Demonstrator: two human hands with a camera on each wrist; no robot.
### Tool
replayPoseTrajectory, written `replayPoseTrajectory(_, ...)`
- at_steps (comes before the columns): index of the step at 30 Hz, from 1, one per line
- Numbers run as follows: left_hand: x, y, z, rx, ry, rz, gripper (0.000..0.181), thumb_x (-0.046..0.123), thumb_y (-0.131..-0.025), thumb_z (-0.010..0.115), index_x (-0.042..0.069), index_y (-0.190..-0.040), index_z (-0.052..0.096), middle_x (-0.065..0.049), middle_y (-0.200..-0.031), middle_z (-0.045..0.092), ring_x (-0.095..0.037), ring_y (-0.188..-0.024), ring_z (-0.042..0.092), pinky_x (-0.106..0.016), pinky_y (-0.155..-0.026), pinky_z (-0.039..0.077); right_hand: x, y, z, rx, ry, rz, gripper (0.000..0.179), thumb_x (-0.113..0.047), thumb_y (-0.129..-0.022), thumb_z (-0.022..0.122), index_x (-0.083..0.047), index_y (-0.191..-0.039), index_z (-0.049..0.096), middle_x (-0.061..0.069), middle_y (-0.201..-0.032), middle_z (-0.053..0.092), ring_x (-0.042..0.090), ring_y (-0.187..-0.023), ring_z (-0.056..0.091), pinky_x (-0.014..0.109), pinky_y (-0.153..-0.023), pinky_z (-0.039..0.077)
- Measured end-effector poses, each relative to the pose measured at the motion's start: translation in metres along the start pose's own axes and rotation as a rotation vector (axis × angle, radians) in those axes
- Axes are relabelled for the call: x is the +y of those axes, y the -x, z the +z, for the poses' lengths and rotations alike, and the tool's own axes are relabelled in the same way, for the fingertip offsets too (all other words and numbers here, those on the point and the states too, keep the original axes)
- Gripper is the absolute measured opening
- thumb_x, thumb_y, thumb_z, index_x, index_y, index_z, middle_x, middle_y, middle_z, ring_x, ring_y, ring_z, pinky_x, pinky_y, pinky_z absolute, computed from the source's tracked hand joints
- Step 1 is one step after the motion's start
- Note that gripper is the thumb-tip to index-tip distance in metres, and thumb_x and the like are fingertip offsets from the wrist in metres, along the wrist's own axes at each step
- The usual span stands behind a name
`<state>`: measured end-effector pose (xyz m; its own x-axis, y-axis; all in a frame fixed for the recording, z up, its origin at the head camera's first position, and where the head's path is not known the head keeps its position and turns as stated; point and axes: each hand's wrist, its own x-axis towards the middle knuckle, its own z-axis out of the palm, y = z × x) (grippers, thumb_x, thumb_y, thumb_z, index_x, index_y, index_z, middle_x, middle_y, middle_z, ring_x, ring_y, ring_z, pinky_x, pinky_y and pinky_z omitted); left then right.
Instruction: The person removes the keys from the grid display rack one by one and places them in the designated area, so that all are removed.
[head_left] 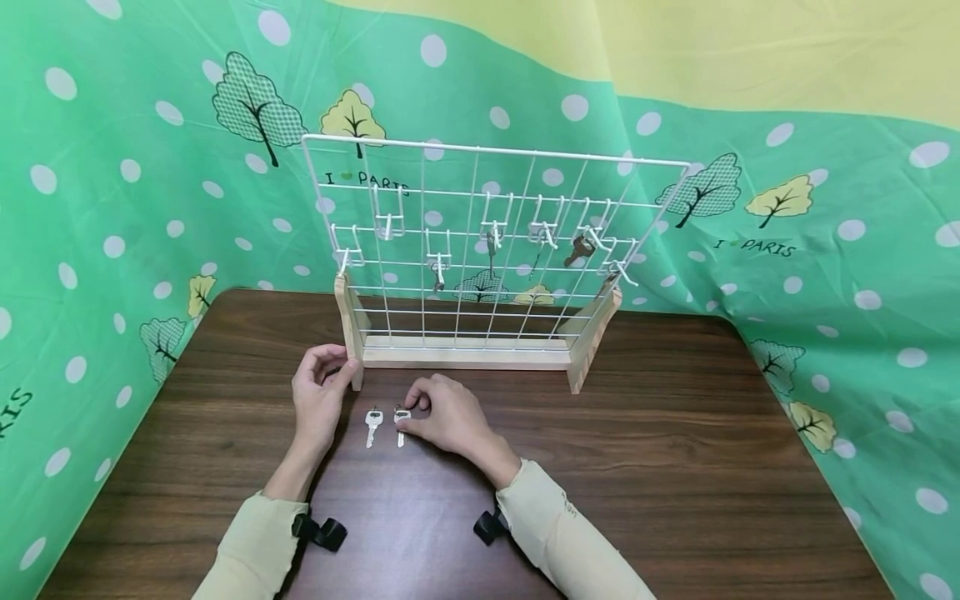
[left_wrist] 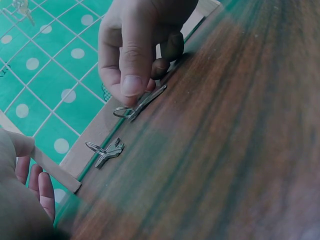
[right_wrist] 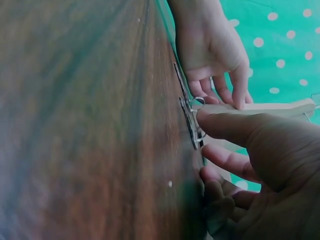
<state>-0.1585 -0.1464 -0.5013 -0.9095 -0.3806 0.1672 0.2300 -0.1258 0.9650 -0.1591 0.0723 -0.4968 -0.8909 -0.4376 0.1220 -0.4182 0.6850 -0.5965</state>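
My left hand [head_left: 318, 396] holds the left wooden leg [head_left: 351, 333] of a white wire grid rack [head_left: 468, 354], its thumb against the leg's front edge. Two small silver keys with rings lie on the table before the rack. The left key [head_left: 372, 425] lies apart from both hands. Over the right key [head_left: 401, 414] is my right hand [head_left: 450, 415], thumb across the key and index finger close by its ring. A gap shows between that thumb and index finger in the right wrist view, with the key ring [right_wrist: 201, 136] there.
White hooks [head_left: 388, 225] are fixed at several spots on the grid. Keys hang from some of them, including a darker key [head_left: 580, 248] at the right and a small key [head_left: 438, 275] lower left. Behind the brown wooden table [head_left: 675, 433] hangs a green dotted cloth [head_left: 825, 333].
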Motion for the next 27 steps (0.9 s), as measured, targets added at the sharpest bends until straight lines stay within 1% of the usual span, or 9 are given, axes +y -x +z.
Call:
replayPoseTrajectory(3, -0.001, 0.000, 0.000, 0.001, 0.001, 0.003, 0.030, -0.013, -0.099, 0.074, -0.020, -0.123, 0.058, 0.007, -0.105, 0.070, -0.009, -0.102, 0.068, -0.016, -0.084, 0.055, -0.013, 0.003, -0.014, -0.033, -0.035, 0.027, 0.027, -0.034, -0.086, 0.097, -0.021, -0.096, 0.076, -0.007, -0.089, 0.064, 0.006, -0.079, 0.056, 0.028, -0.070, 0.049)
replayPoseTrajectory(5, -0.001, 0.000, 0.000, 0.001, 0.000, 0.005, 0.030, -0.013, -0.098, 0.074, -0.021, -0.123, 0.058, 0.007, -0.105, 0.070, -0.009, -0.102, 0.068, -0.016, -0.084, 0.055, -0.019, 0.003, -0.020, -0.047, -0.040, 0.045, 0.026, -0.031, -0.086, 0.097, -0.019, -0.097, 0.077, -0.004, -0.091, 0.067, 0.007, -0.080, 0.057, 0.028, -0.072, 0.049)
replayPoseTrajectory(9, -0.001, 0.000, 0.000, 0.002, 0.004, 0.007, 0.030, -0.013, -0.098, 0.074, -0.021, -0.122, 0.058, 0.007, -0.105, 0.070, -0.009, -0.101, 0.068, -0.016, -0.083, 0.055, -0.024, 0.002, -0.026, -0.037, -0.037, 0.047, 0.024, -0.027, -0.088, 0.096, -0.017, -0.099, 0.078, -0.001, -0.092, 0.069, 0.007, -0.080, 0.058, 0.027, -0.073, 0.049)
replayPoseTrajectory(17, -0.001, -0.001, 0.000, 0.005, 0.002, 0.006, 0.030, -0.014, -0.098, 0.074, -0.021, -0.122, 0.058, 0.008, -0.104, 0.070, -0.009, -0.101, 0.068, -0.016, -0.082, 0.055, -0.029, -0.001, -0.041, 0.026, -0.097, 0.034, 0.020, -0.022, -0.092, 0.092, -0.016, -0.104, 0.078, -0.001, -0.092, 0.070, 0.003, -0.069, 0.054, 0.025, -0.069, 0.048)
replayPoseTrajectory(22, -0.001, -0.001, 0.000, 0.003, 0.004, 0.002, 0.030, -0.013, -0.098, 0.074, -0.021, -0.122, 0.058, 0.008, -0.104, 0.070, -0.009, -0.101, 0.068, -0.016, -0.082, 0.055, -0.035, -0.001, -0.051, 0.085, -0.153, 0.024, 0.016, -0.019, -0.095, 0.089, -0.015, -0.106, 0.078, -0.003, -0.091, 0.070, 0.004, -0.070, 0.056, 0.024, -0.068, 0.050)
replayPoseTrajectory(27, -0.003, -0.001, -0.001, 0.004, 0.001, -0.003, 0.030, -0.013, -0.098, 0.075, -0.020, -0.122, 0.059, 0.007, -0.104, 0.070, -0.009, -0.101, 0.069, -0.016, -0.082, 0.055, -0.040, 0.000, -0.060, 0.181, -0.219, -0.032, 0.013, -0.013, -0.096, 0.087, -0.012, -0.106, 0.078, -0.002, -0.089, 0.071, 0.006, -0.073, 0.060, 0.023, -0.069, 0.053)
